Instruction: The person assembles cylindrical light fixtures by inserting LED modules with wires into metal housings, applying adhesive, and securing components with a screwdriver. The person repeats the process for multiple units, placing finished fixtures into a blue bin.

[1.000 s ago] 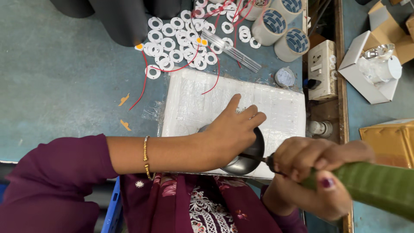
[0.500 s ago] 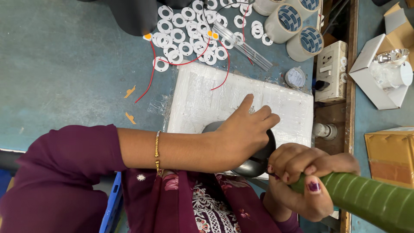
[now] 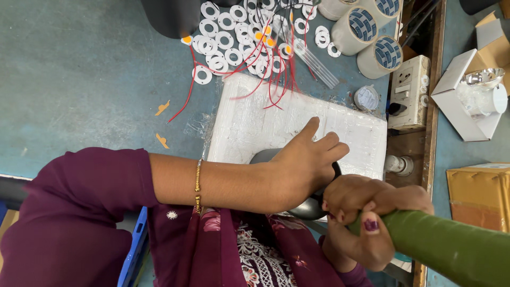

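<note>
A dark, rounded metal housing (image 3: 311, 204), shaped like a shallow bowl, is lying at the near edge of a white, plastic-wrapped pad (image 3: 255, 125) on a blue-green table (image 3: 79, 74), right in front of the person. The left hand (image 3: 305, 162) is resting on top of the housing with its fingers spread and pressing down, holding it steady. The right hand (image 3: 366, 226) is wrapped in a closed fist around the thick green handle of a driver tool (image 3: 451, 250), whose tip is meeting the housing's right side; the exact contact point is hidden behind the knuckles. Judging from this, the fastening on this one housing is under way and not finished, since both hands are engaged on it and it is not yet set aside. Beyond the pad, a heap of small white ring-shaped boards (image 3: 234, 48), some with orange centres and red wires (image 3: 271, 79) trailing from them, is waiting at the far side, suggesting many more pieces are left to assemble. Near them, a few clear thin tubes (image 3: 313, 61) are lying, and three rolls of tape (image 3: 372, 37) are standing at the far right. A white switch box (image 3: 409, 90) is sitting at the table's right edge, next to a small round white cap (image 3: 365, 98). Off to the right, an open white carton (image 3: 467, 95) is holding a shiny lamp part, with a yellow-brown cardboard box (image 3: 478, 194) below it.
</note>
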Tool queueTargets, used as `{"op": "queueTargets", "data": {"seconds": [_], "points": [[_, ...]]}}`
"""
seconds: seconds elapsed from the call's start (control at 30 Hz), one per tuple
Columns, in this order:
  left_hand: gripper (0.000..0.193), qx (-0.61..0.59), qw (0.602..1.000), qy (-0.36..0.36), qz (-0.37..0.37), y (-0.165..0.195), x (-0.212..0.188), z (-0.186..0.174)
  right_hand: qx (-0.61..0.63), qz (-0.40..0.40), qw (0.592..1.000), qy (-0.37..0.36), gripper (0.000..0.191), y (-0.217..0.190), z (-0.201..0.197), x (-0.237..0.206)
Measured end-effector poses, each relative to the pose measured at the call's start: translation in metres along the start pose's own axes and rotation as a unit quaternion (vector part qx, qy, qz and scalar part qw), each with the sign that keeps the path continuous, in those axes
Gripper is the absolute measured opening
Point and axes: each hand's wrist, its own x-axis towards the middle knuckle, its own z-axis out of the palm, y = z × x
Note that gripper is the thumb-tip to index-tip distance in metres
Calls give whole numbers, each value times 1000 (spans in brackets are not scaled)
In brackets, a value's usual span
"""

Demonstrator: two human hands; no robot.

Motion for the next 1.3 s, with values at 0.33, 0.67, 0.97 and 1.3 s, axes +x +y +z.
{"op": "queueTargets", "data": {"seconds": [0.33,0.67,0.97,1.3], "points": [[24,7,1000,-12,-2,9,3,5,29,22,999,-28,13,-5,1,-6],[20,83,991,-107,18,24,0,-24,122,6,992,-42,13,-35,-29,35],[10,-407,909,53,74,-50,36,-28,351,-95,929,69,24,-85,-128,34],[21,-333,930,-119,-95,-56,79,83,135,-56,984,103,18,-89,-152,14]]}}
